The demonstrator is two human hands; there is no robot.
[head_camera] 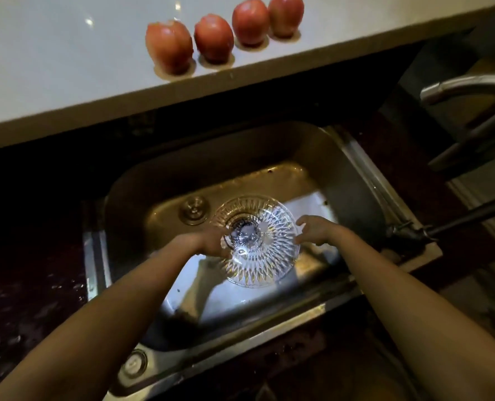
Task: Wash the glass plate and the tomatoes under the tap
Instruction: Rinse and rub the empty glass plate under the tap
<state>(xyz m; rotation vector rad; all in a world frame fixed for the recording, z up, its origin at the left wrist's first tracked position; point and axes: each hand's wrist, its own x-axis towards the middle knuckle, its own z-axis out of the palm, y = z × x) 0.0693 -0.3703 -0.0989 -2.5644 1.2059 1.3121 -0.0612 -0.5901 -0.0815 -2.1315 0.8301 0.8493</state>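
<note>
Down in the stainless steel sink [353, 180] I hold the round cut-glass plate [257, 241] over the basin, its patterned face turned up toward me and tilted a little. My left hand [211, 241] grips the plate's left edge, fingers curled around the rim and partly hidden behind the glass. My right hand [315, 230] sits at the plate's right edge with the fingers bent and spread apart; the fingertips are just at the rim, but I cannot tell whether they actually touch it. Both my forearms are bare and reach in from the near side.

Through the clear glass I see the sink's main drain, and a smaller round metal fitting [194, 209] lies on the basin floor just left of the plate. The basin floor looks wet and bright under the plate.

Four red tomatoes [169, 46] stand in a row on the pale countertop ledge [66, 68] beyond the sink, well apart from the plate, each with a ring of moisture around its base. The curved metal tap [469, 85] shows at the right edge, its spout off to the side of the basin. A dark speckled counter [29, 241] surrounds the sink.
</note>
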